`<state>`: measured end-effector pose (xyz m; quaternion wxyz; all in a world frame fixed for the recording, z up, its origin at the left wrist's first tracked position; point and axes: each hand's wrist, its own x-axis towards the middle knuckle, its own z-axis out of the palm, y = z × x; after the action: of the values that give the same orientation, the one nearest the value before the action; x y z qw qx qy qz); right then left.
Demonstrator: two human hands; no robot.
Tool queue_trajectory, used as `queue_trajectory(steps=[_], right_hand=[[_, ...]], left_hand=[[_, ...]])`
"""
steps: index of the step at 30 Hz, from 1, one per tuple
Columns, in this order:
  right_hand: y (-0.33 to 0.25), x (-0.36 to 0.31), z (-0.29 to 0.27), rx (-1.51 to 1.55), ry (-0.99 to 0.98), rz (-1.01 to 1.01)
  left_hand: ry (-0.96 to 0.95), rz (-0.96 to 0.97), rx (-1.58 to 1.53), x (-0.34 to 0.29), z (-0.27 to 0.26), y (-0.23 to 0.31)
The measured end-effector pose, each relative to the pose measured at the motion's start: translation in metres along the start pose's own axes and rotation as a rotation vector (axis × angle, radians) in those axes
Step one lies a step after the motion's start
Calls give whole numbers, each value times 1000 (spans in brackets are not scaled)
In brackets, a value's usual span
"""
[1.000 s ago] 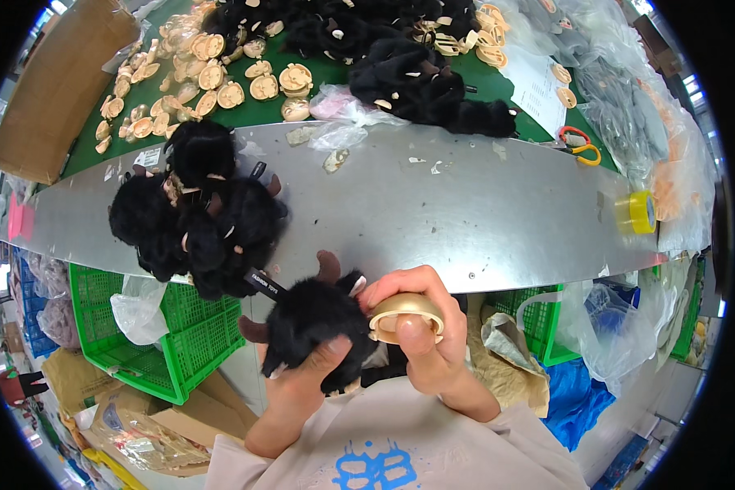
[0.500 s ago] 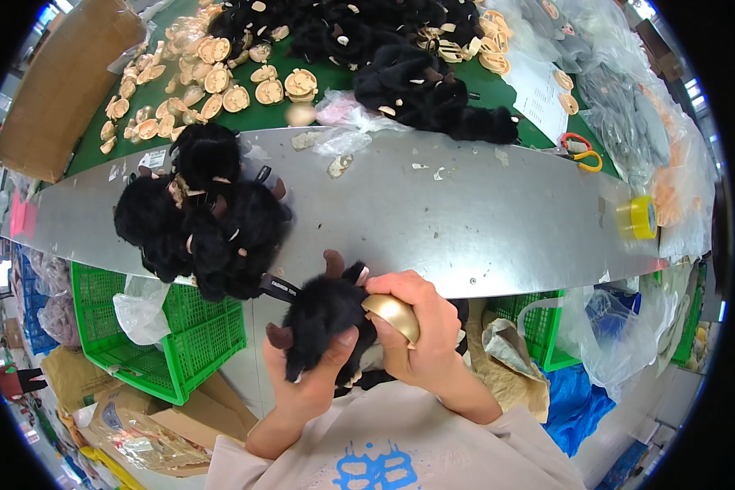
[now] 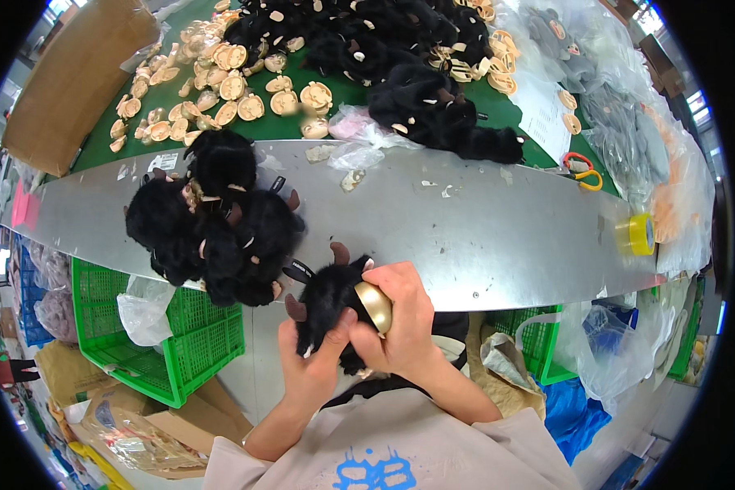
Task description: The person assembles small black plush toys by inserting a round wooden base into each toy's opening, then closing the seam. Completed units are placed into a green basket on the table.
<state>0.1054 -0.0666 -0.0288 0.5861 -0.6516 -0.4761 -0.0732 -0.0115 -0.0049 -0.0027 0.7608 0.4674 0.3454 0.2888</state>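
Observation:
My left hand (image 3: pixel 312 359) is closed around a small black plush toy (image 3: pixel 325 292) with brown horns and a black tag strip, just off the near edge of the metal tabletop. Between the fingers and thumb of my right hand (image 3: pixel 407 314) is a shiny gold dome-shaped shell (image 3: pixel 375 308), pressed against the plush's right side. The dome's inner side and the spot where it meets the fur are hidden. A heap of similar black plush toys (image 3: pixel 212 220) lies on the tabletop to the left.
Peach plastic face shells (image 3: pixel 231 86) are scattered over the green surface (image 3: pixel 278 131) at the back, beside more black plush. Scissors (image 3: pixel 584 173) and yellow tape (image 3: pixel 639 234) lie right on the metal tabletop (image 3: pixel 433 229). Below the edge stand green crates (image 3: pixel 171 351). Plastic bags hang at right.
The gold dome has shifted left, closer against the plush, and its open edge has turned. Both hands have drawn closer together. The whole view has shifted slightly.

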Motion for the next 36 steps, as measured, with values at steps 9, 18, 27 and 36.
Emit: queue_trajectory(steps=[9, 18, 27, 36], right_hand=[[0, 10, -10, -42, -245, -33], [7, 14, -19, -74, -197, -62], [-2, 6, -28, 360, -137, 273], [8, 0, -19, 368, -49, 264]], left_hand=[[5, -85, -211, 9, -9, 1], [-222, -229, -144, 10, -24, -3], [-352, -292, -478, 10, -10, 3], [-443, -366, -686, 3, -18, -23]])
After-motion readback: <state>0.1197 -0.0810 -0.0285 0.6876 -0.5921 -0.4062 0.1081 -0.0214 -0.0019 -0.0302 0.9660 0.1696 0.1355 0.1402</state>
